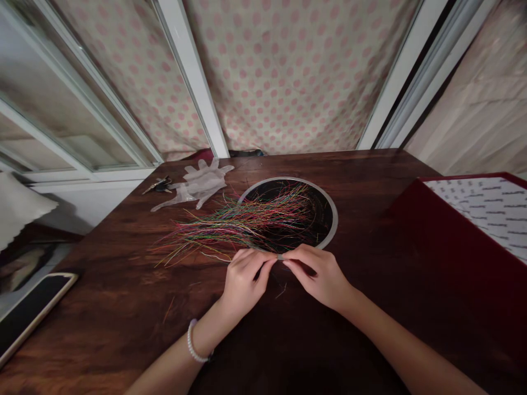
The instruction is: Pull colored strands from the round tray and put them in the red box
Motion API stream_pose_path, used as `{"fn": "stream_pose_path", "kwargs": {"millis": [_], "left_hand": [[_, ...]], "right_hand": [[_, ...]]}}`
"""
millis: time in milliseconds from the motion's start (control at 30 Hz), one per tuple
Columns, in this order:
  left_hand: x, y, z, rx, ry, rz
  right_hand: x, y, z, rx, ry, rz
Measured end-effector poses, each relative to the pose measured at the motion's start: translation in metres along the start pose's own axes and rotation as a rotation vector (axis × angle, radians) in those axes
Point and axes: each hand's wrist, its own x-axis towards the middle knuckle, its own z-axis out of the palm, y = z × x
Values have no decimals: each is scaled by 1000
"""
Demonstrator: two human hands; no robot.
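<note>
My left hand and my right hand meet at the near edge of a round black plate with a grey rim. Thumb and fingers of each are pinched together, the fingertips almost touching. A small greyish bit shows between them; whether it is the plate's rim or a separate piece I cannot tell. Just beyond my hands, a loose bundle of thin multicoloured wires lies across the plate and spills left onto the table. A pale beaded bracelet circles my left wrist.
On the dark wooden table, a clear plastic glove and keys lie at the back left. Stray wire bits are scattered nearby. A dark red box with white printed paper stands right. A phone-like black panel is at left.
</note>
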Motion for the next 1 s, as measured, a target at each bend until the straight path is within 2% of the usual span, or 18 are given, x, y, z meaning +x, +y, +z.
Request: {"fn": "stream_pose_path", "kwargs": {"millis": [200,333,467,633,767,900,1000], "left_hand": [[-2,-1,0,7,-14,37],[-2,-2,1,11,-12,57],[-2,-2,0,4,-20,85],[-1,1,-1,-76,-2,62],[2,5,-2,-187,5,-8],[3,6,-1,-224,17,-57],[3,5,-1,-207,29,-72]], "right_hand": [[4,-6,-1,285,-66,310],[8,-5,0,625,-130,523],[11,1,-2,864,-212,649],[9,8,-4,1138,-305,720],[7,11,-2,1276,-338,705],[6,10,-1,1299,-350,681],[7,8,-2,1209,-297,692]]}}
